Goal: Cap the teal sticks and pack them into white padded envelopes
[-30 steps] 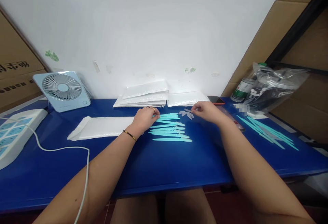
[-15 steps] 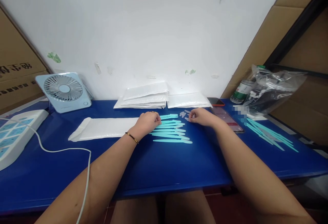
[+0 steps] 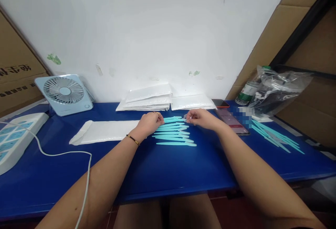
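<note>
Several slim turquoise eyebrow razors (image 3: 175, 143) lie side by side in a column on the blue table. My left hand (image 3: 150, 122), with a dark bracelet at the wrist, pinches the handle end of a razor (image 3: 171, 120) near the top of the column. At that razor's other end, my right hand (image 3: 198, 117) has its fingers closed on a small translucent blade cap (image 3: 186, 118). The cap touches or nearly touches the razor tip; I cannot tell whether it is on. Other loose caps are mostly hidden behind my right hand.
A white padded mailer (image 3: 105, 131) lies left of my left hand. More mailers (image 3: 149, 99) are stacked by the wall. A blue fan (image 3: 63, 94) and power strip (image 3: 15, 141) stand left. Right are phones (image 3: 232, 121), more razors (image 3: 278, 136), a bottle (image 3: 246, 93) and a plastic bag (image 3: 278, 91).
My right hand has moved left from the loose caps to the tip of the upper razor, bringing a cap. My left hand stays at the razor's handle end, almost unmoved.
</note>
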{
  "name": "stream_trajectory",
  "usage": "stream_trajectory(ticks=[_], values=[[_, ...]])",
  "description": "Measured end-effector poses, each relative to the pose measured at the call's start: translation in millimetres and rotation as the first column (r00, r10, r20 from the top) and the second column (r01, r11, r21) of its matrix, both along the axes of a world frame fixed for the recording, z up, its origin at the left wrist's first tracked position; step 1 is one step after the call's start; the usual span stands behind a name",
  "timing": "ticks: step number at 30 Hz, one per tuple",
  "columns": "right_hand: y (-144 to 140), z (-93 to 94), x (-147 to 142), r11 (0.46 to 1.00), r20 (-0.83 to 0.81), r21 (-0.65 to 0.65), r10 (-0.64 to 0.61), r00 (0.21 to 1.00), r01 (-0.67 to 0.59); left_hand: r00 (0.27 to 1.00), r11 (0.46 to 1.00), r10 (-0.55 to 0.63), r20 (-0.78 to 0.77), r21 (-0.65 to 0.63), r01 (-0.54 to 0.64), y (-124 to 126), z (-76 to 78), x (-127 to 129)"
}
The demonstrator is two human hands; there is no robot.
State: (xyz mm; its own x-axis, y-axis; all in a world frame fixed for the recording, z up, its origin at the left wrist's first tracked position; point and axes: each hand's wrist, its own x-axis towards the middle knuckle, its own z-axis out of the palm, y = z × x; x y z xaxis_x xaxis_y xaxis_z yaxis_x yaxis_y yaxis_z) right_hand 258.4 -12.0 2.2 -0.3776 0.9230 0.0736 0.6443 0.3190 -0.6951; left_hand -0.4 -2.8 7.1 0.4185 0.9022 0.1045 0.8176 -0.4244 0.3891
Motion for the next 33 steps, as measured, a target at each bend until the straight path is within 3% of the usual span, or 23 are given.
stream_trajectory(ticks=[6,8,10,13,18,22,25,28,31,33], values=[[-5.0,9.9,2.4,0.996,-0.025,-0.068,0.062,0.998,-0.064,0.992,0.99,-0.119,0.035,-0.077,0.122,-3.0,0.2,2.6],[-1.5,11.7,14.6,0.998,0.054,0.016,-0.067,0.996,0.066,0.994,0.992,-0.098,0.044,-0.07,0.101,-2.2,-0.9,1.4],[3.7,10.4,26.5,0.959,0.156,0.158,-0.259,0.953,0.235,0.997,0.997,-0.068,0.024,-0.029,0.069,-0.3,-2.7,-0.3],[11.2,2.5,33.4,0.911,0.289,0.234,-0.399,0.87,0.34,0.997,0.998,-0.07,-0.037,-0.001,0.07,1.6,-4.5,-1.0],[14.6,-8.1,21.1,0.937,0.442,0.209,-0.347,0.827,0.281,0.993,0.999,-0.044,-0.114,-0.034,0.04,-2.7,-2.1,4.1],[11.3,-5.8,14.7,0.935,0.492,0.235,-0.35,0.797,0.265,0.996,0.999,-0.023,-0.084,-0.047,0.019,-4.6,-0.7,4.8],[9.0,-3.3,16.6,0.949,0.376,0.146,-0.313,0.872,0.278,1.0,0.998,-0.012,-0.016,-0.056,0.011,-2.8,-1.4,1.9],[6.5,-0.4,19.3,0.954,0.028,-0.095,-0.282,0.959,0.283,0.998,0.997,-0.007,0.059,-0.076,0.012,0.6,-3.8,-1.1],[3.2,4.1,17.8,0.962,-0.335,-0.191,-0.251,0.908,0.195,0.992,0.993,-0.004,0.127,-0.113,0.019,4.6,-7.6,-3.3],[1.0,6.8,14.3,0.972,-0.438,-0.176,-0.218,0.872,0.155,0.987,0.992,-0.009,0.158,-0.126,0.029,6.9,-9.9,-4.4]])
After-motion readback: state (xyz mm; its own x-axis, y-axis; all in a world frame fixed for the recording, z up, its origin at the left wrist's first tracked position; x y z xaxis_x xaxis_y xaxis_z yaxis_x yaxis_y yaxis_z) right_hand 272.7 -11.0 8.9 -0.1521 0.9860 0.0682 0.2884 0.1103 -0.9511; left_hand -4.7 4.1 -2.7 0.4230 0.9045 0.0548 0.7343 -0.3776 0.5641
